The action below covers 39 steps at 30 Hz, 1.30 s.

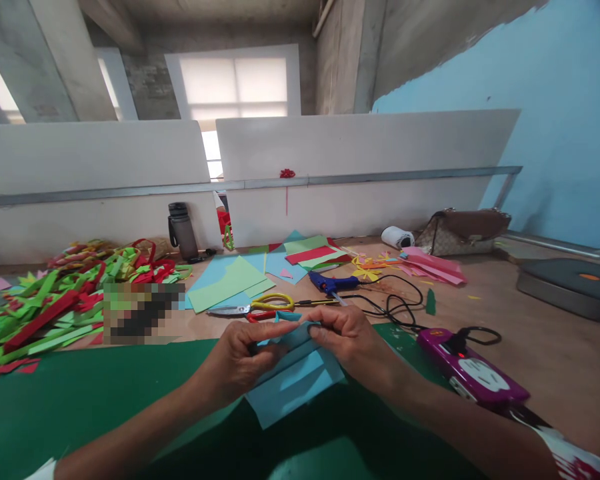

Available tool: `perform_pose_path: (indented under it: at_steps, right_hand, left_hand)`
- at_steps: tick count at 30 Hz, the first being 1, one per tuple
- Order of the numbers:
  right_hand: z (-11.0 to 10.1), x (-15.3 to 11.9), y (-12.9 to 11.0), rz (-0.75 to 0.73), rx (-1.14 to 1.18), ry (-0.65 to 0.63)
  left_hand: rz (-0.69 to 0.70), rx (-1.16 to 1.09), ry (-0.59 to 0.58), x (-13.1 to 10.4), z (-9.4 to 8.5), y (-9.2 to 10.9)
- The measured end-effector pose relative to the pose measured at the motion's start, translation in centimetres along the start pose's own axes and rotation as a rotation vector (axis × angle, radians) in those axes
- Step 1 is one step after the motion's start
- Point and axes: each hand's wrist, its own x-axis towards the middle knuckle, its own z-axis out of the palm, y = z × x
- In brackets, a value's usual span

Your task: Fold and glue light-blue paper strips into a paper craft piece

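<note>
Light blue paper (295,387) with several folds across it is held up over the green mat (180,413). My left hand (247,353) pinches its upper left part between thumb and fingers. At the upper right edge, my right hand (345,337) grips the same paper with thumb and forefinger. The lower part of the sheet hangs free. Just beyond my hands lie scissors (273,303) with yellow handles, and a blue glue gun (333,283) rests behind my right hand.
Coloured paper strips (70,293) are heaped at the left, near a dark bottle (183,230). Green sheets (230,283) lie beyond the scissors. A purple power strip (473,367), a grey case (570,287) and a handbag (463,230) are at the right.
</note>
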Motion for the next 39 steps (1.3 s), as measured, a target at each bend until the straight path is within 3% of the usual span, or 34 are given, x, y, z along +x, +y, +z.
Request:
perform_pose_path:
  at_steps: [13,27,39]
  right_hand:
    - [0.23,-0.11,-0.32,-0.046,-0.092,0.105]
    - [0.38,0.19,0.25,-0.009,-0.028,0.117]
    - [0.58,-0.37,-0.1,-0.078,-0.033,0.095]
  left_hand:
    - [-0.02,-0.04,-0.014,-0.06,0.07,-0.13]
    - [0.009,-0.113,-0.044,-0.08,0.06,-0.42]
    - [-0.018,-0.169,-0.026,0.02,-0.07,0.02]
